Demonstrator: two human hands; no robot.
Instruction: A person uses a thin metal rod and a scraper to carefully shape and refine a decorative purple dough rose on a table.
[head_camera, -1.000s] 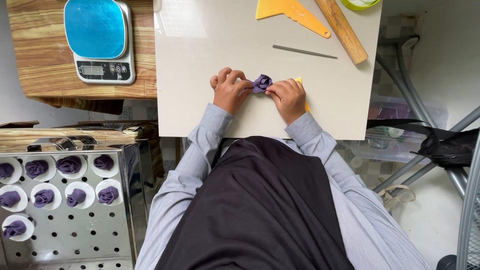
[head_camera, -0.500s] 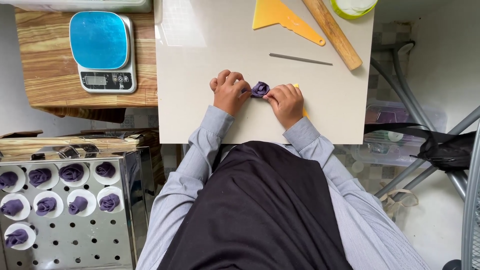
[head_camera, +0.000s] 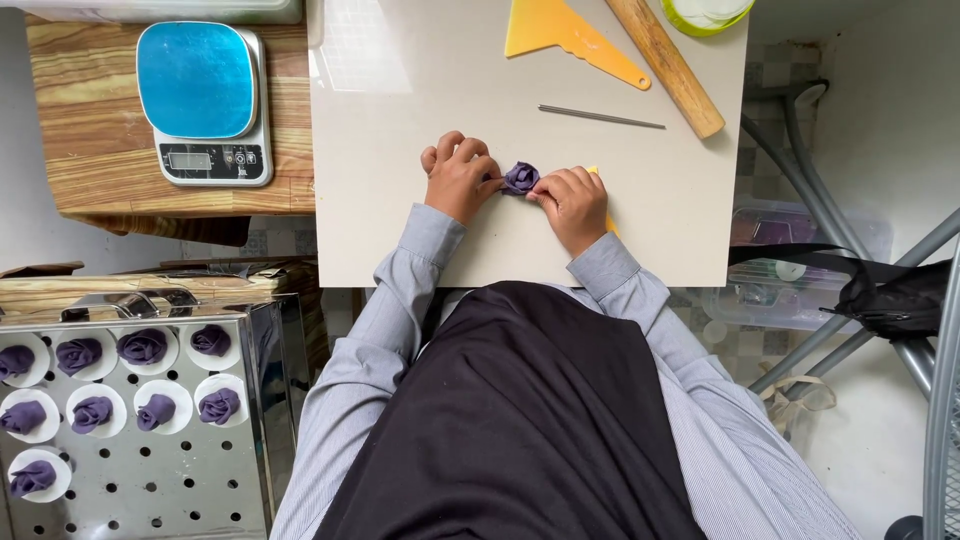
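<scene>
Both hands pinching one purple dough rose (head_camera: 520, 177) on the pale work board (head_camera: 400, 200): my left hand (head_camera: 461, 181) curled tight against its left side, my right hand (head_camera: 573, 203) closed on its right. Rose sits near the board's middle, looks mostly rolled; I'd say final shaping is in hand. Thin metal rod (head_camera: 601, 117) just beyond the rose, yellow scraper (head_camera: 565, 35) and wooden rolling pin (head_camera: 665, 65) further up. Blue-topped scale (head_camera: 203, 103) left of the board. Perforated steel tray (head_camera: 130, 420) below-left holds about ten finished roses on paper rounds, many holes unfilled. Tray's left edge cut off; yellow bit under my right hand hard to make out
</scene>
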